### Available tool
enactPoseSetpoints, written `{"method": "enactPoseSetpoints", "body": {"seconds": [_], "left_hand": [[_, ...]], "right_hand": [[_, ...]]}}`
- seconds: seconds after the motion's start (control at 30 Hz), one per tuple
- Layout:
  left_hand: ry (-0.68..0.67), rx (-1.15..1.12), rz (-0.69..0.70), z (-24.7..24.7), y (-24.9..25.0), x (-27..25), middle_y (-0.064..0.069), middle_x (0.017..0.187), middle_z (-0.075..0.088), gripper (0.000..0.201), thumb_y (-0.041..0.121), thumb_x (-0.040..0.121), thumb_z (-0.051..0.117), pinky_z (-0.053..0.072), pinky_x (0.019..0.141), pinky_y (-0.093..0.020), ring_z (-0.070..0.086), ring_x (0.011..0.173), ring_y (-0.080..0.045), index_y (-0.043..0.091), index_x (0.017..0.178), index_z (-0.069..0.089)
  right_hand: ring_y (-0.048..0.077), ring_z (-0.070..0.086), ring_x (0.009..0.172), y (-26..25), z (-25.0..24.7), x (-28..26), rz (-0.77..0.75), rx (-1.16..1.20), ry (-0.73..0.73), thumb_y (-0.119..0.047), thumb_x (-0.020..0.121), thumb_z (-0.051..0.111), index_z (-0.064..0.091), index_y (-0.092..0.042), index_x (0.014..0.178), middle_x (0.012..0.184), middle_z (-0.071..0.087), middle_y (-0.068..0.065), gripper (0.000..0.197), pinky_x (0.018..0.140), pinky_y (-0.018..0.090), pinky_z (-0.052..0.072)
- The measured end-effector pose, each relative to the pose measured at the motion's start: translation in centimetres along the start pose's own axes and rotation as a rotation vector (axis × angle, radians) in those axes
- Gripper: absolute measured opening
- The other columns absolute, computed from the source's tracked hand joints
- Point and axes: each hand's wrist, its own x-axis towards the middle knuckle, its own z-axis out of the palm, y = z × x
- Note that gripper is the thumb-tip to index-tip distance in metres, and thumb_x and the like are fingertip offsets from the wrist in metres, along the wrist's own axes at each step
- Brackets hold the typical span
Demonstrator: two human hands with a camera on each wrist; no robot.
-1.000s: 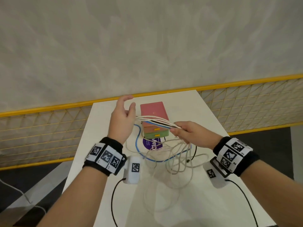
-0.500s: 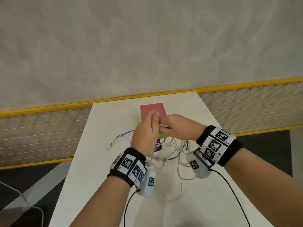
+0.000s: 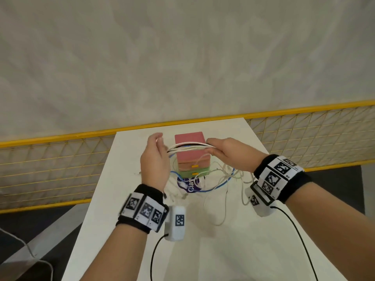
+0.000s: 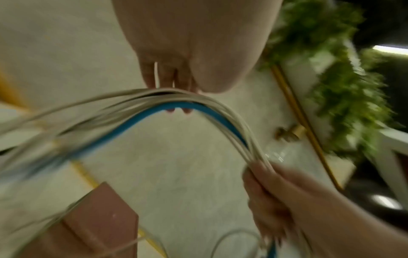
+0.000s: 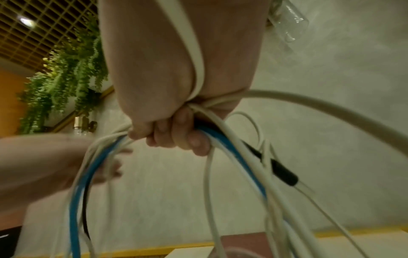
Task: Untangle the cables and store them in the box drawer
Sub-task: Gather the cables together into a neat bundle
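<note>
A bundle of white cables with one blue cable [image 3: 188, 148] stretches in the air between my hands, above a small drawer box [image 3: 191, 159] with a pink top and an orange and a green drawer, both closed. My left hand [image 3: 160, 142] pinches the bundle's left end between thumb and fingers [image 4: 187, 110]. At the right end my right hand [image 3: 213, 148] has its fist clenched round the bundle [image 5: 223, 144]. The remaining cable hangs in tangled loops [image 3: 221, 179] down to the white table [image 3: 233, 250], in front of and right of the box.
A round purple pack [image 3: 189, 184] lies just in front of the box, under the loops. The table is narrow, with drop-offs on both sides. A yellow mesh railing [image 3: 60, 163] runs behind it. Black sensor leads [image 3: 154, 254] trail from my wrists.
Half a second ago my hands met over the box. They have since moved apart, the left going left and the right going right, drawing the bundle out between them.
</note>
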Motion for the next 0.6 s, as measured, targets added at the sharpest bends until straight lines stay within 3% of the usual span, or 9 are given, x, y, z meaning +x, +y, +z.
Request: {"method": "enactPoseSetpoints", "body": {"seconds": [0.07, 0.13, 0.2, 0.23, 0.3, 0.37, 0.5, 0.6], "left_hand": [[0.015, 0.094, 0.289, 0.7, 1.9, -0.8, -0.004, 0.109, 0.064, 0.035, 0.025, 0.104, 0.032, 0.043, 0.094, -0.033, 0.057, 0.105, -0.019, 0.013, 0.126, 0.057], [-0.103, 0.171, 0.430, 1.7, 3.6, -1.9, -0.002, 0.112, 0.067, 0.038, 0.031, 0.104, 0.030, 0.044, 0.092, -0.033, 0.058, 0.104, -0.018, 0.017, 0.126, 0.058], [-0.225, 0.217, 0.321, 2.3, 4.0, -2.3, -0.006, 0.101, 0.071, 0.043, 0.040, 0.103, 0.025, 0.049, 0.080, -0.037, 0.064, 0.093, -0.025, 0.022, 0.126, 0.056], [-0.264, 0.242, 0.262, 2.3, 3.7, -2.1, -0.010, 0.092, 0.071, 0.044, 0.044, 0.102, 0.023, 0.050, 0.074, -0.039, 0.065, 0.087, -0.030, 0.023, 0.125, 0.055], [-0.295, 0.347, 0.280, 2.1, 3.0, -1.6, -0.014, 0.078, 0.069, 0.044, 0.045, 0.101, 0.025, 0.049, 0.066, -0.040, 0.063, 0.077, -0.036, 0.021, 0.121, 0.056], [-0.258, 0.392, 0.318, 1.6, 2.8, -1.0, -0.010, 0.070, 0.067, 0.039, 0.045, 0.101, 0.030, 0.046, 0.061, -0.038, 0.063, 0.071, -0.034, 0.022, 0.115, 0.058], [-0.162, 0.272, 0.283, 0.6, 2.6, 0.1, 0.004, 0.049, 0.051, 0.021, 0.037, 0.100, 0.041, 0.041, 0.054, -0.037, 0.053, 0.052, -0.024, 0.024, 0.112, 0.053], [-0.125, 0.223, 0.228, -0.2, 2.3, 0.6, 0.006, 0.043, 0.041, 0.017, 0.031, 0.100, 0.043, 0.037, 0.053, -0.038, 0.044, 0.047, -0.022, 0.022, 0.111, 0.053]], "right_hand": [[0.022, 0.057, 0.068, -1.4, 0.0, 0.7, -0.048, -0.038, -0.033, -0.028, 0.100, 0.039, 0.055, -0.008, 0.104, 0.078, 0.063, 0.008, 0.026, 0.066, 0.033, 0.045], [0.026, 0.054, 0.066, -2.9, 0.5, 1.4, -0.101, -0.086, -0.065, -0.015, 0.096, 0.044, 0.059, -0.004, 0.090, 0.073, 0.060, 0.010, 0.020, 0.064, 0.035, 0.043], [0.020, 0.046, 0.058, -3.8, 0.8, 1.7, -0.132, -0.138, -0.042, -0.010, 0.089, 0.045, 0.063, -0.005, 0.078, 0.063, 0.054, 0.005, 0.022, 0.065, 0.033, 0.041], [0.017, 0.044, 0.057, -3.9, 0.8, 1.7, -0.157, -0.152, -0.009, -0.016, 0.088, 0.044, 0.063, -0.009, 0.076, 0.061, 0.055, 0.004, 0.024, 0.066, 0.033, 0.043], [0.014, 0.045, 0.056, -3.3, 0.8, 1.5, -0.180, -0.135, 0.030, -0.031, 0.088, 0.044, 0.064, -0.013, 0.079, 0.066, 0.065, 0.005, 0.028, 0.064, 0.032, 0.042], [0.014, 0.048, 0.057, -2.4, 0.5, 1.2, -0.168, -0.099, 0.022, -0.043, 0.088, 0.052, 0.063, -0.015, 0.087, 0.071, 0.066, 0.003, 0.030, 0.059, 0.030, 0.039], [0.015, 0.049, 0.056, 0.8, 0.5, 0.4, -0.149, -0.187, 0.022, -0.075, 0.080, 0.041, 0.056, -0.025, 0.089, 0.060, 0.054, -0.005, 0.053, 0.055, 0.030, 0.041], [0.019, 0.052, 0.069, 4.2, 0.7, -0.6, 0.029, -0.230, -0.073, -0.083, 0.074, 0.031, 0.052, -0.030, 0.094, 0.065, 0.059, -0.006, 0.060, 0.071, 0.031, 0.038]]}}
